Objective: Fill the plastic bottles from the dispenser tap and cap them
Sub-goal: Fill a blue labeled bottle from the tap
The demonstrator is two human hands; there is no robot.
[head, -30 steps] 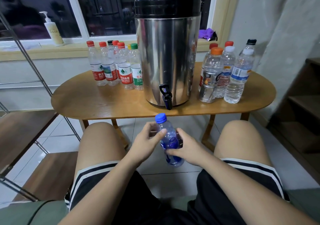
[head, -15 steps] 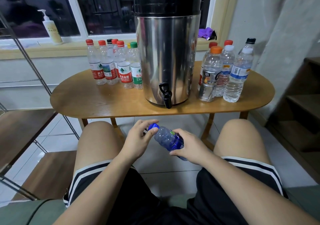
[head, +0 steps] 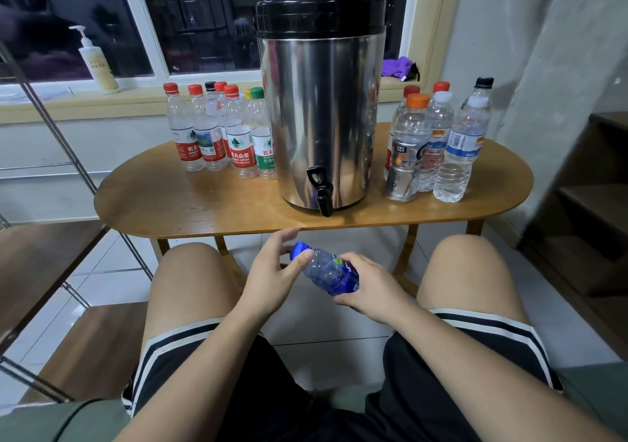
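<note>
- Down between our bare knees, our right hand (head: pixel 370 288) grips the small blue-tinted bottle (head: pixel 326 268), fingers wrapped round its lower half.
- The bottle lies tilted, neck pointing up and to the left, below the near edge of the table (head: pixel 204 204) and well apart from the tap (head: pixel 321 192).
- Our left hand (head: pixel 272 271) is at the blue cap (head: pixel 299 249), which sits on the neck; the thumb lies against it and the fingers curve loosely behind, though we cannot tell whether they close on it.
- On the table stands the steel dispenser (head: pixel 319 112) with its black lid.
- Left of it we see a cluster of capped bottles (head: pixel 221 136), mostly red-topped; right of it stands a second cluster (head: pixel 431 146).
</note>
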